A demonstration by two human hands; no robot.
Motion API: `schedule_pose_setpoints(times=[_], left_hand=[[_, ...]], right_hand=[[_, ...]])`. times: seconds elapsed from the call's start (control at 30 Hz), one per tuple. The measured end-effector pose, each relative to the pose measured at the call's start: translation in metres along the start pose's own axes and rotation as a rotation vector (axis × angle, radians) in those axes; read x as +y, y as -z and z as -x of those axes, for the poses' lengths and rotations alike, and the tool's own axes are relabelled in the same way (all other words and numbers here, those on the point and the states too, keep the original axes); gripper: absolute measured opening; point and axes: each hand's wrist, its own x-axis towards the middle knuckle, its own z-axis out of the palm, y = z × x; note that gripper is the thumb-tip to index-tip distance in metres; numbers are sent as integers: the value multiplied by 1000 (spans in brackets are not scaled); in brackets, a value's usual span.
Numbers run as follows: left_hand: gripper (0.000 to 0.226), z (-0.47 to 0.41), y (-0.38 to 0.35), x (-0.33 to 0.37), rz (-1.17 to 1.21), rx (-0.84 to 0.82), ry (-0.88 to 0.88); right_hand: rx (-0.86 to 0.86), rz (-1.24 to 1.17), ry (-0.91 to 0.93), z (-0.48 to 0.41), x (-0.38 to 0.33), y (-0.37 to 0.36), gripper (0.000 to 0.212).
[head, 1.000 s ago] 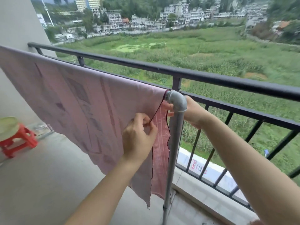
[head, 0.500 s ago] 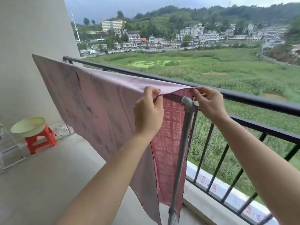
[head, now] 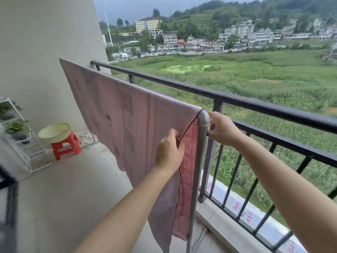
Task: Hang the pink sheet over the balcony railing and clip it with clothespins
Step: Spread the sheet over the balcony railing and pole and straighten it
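The pink sheet [head: 127,115] hangs draped over the top bar of a grey metal drying rack, whose corner elbow [head: 203,118] and upright post stand just inside the black balcony railing [head: 255,105]. My left hand [head: 169,148] pinches the sheet's near hem below the elbow. My right hand [head: 221,128] reaches behind the post at the elbow, fingers closed on the far side of the sheet's edge. No clothespins are in view.
A red plastic stool [head: 65,146] carrying a pale green basin [head: 54,132] stands by the wall at left. A white wire plant shelf [head: 16,132] is at the far left. A concrete floor runs behind the sheet; fields lie far below the railing.
Both hands slid from the top of the bar down along the sheet's end edge, the left hand lower on the hem. The view swung right and upward.
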Motion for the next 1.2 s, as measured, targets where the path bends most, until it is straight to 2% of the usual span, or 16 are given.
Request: schedule_pose_setpoints(times=[0.1,0.17,0.23,0.27,0.4,0.47,0.57,0.63,0.7,0.73,0.77,0.87,0.9,1.03,1.13,1.2], left_hand=[[13,2,-2,3,37,58,-59],[13,2,1,8,42,98,-137],[12,-3,7,12,48,140,-190],[11,-7,11,15,56,166,-207],[16,-20,20,29,76,270,-250],[15,-23,21,36,73,292,-287],[14,-28,20,45,81,318,-317],[13,-32,18,49,85,329,-318],[13,-36,15,50,45,324,-306],[15,-38,15,51,9,316,-300],[16,-41,15,51,-27,304,-305],[20,-52,16,57,-71,274,-359],[20,-56,18,60,-69,267,-380],[21,-69,28,69,-77,309,-437],[21,-76,40,74,-45,378,-439],[20,-78,46,78,-1,405,-458]], right_hand=[[-94,-100,3,2,2,-1,38],[-187,-255,-7,3,4,1,31],[-242,-525,-42,1,5,4,19],[-248,-628,-68,0,4,7,20],[-335,-741,-92,2,7,12,25],[-340,-733,-113,3,12,13,26],[-212,-712,-126,2,13,18,24],[-161,-552,-79,1,11,21,21],[-176,-352,-5,1,9,23,30],[-172,-335,15,1,8,24,35],[-153,-371,22,1,7,25,36],[-136,-736,-67,-3,-2,32,36],[-157,-771,-86,-6,-6,34,39],[-204,-607,-79,-17,-23,34,23],[-67,-668,-157,-20,-28,33,21],[54,-559,-137,-23,-28,34,28]])
